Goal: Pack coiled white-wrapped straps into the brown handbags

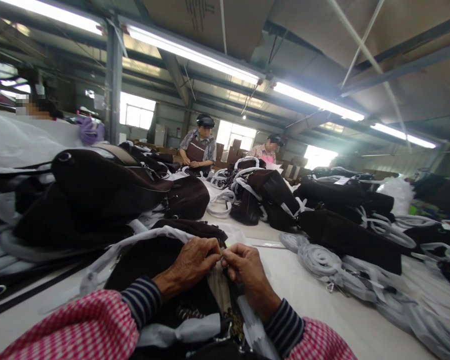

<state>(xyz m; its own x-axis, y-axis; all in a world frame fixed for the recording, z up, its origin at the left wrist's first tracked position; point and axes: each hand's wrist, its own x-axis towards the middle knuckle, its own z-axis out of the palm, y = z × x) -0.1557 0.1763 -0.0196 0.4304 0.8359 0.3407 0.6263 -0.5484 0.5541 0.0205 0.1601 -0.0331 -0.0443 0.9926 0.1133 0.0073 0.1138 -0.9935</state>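
A dark brown bag [150, 260] with white wrapped straps lies on the white table [303, 295] right in front of me. My left hand [193, 262] and my right hand [243, 267] meet above its opening, both with fingers pinched together on a small part at the bag's top edge, perhaps a zipper pull; it is too small to name. Striped cuffs and red checked sleeves cover my forearms.
Piles of dark brown bags [108, 190] stand at left and across the middle [270, 197]. White wrapped straps [322, 262] trail over the table at right. Two people [198, 147] work at the far end. Another person is at far left.
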